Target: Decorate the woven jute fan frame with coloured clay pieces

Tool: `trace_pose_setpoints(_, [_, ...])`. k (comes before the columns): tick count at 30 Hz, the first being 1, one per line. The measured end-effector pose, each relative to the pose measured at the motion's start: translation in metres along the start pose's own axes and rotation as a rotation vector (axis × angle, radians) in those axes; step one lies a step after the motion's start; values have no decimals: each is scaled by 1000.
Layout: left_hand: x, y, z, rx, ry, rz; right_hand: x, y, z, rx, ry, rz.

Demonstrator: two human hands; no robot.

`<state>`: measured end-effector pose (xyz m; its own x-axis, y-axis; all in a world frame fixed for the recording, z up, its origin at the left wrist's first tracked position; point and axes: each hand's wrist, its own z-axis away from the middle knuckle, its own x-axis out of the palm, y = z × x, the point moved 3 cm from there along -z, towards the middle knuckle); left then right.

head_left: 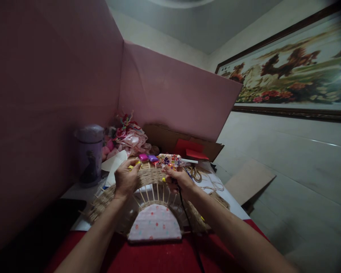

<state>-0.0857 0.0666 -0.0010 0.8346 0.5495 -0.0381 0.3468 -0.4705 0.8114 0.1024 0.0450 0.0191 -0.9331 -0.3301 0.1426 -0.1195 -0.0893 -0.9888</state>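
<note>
A half-round woven piece (152, 176) with thin sticks fanning out lies in front of me, a dotted pale fabric half-circle (156, 223) at its centre. My right hand (179, 180) is wrapped round a glue gun (170, 160) with a floral pattern; a white stick (190, 161) comes out of its back and a black cord hangs down. The gun's nozzle is hard to make out. At the woven band's upper left, my left hand (127, 178) pinches a small yellow piece (138, 163).
A purple cup (90, 155) stands at the left, beside a heap of pink fabric (132, 138). Pink and purple packets (143, 157) lie behind the weave. Cord loops (197, 174) and red paper (197, 153) are at the right. Pink panels rise behind.
</note>
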Motion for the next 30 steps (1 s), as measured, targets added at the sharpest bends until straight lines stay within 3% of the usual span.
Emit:
trace_pose_setpoints(11, [8, -6, 6, 67, -68, -51, 11, -3, 5, -156, 8, -129])
trace_pose_setpoints(15, [8, -5, 6, 76, -75, -55, -4, -14, 21, -311, 112, -169])
trace_pose_setpoints(19, [8, -2, 5, 67, -82, -55, -49, -32, 52, -412, 292, -133])
trace_pose_setpoints(24, [8, 4, 6, 39, -70, -61, -133, -37, 99, -425, 525, 19])
trace_pose_setpoints(27, [7, 7, 6, 22, -56, -78, -180, -21, 126, -310, 583, 375])
trace_pose_setpoints(30, [6, 9, 6, 2, -54, -91, -212, 0, 149, -194, 572, 838])
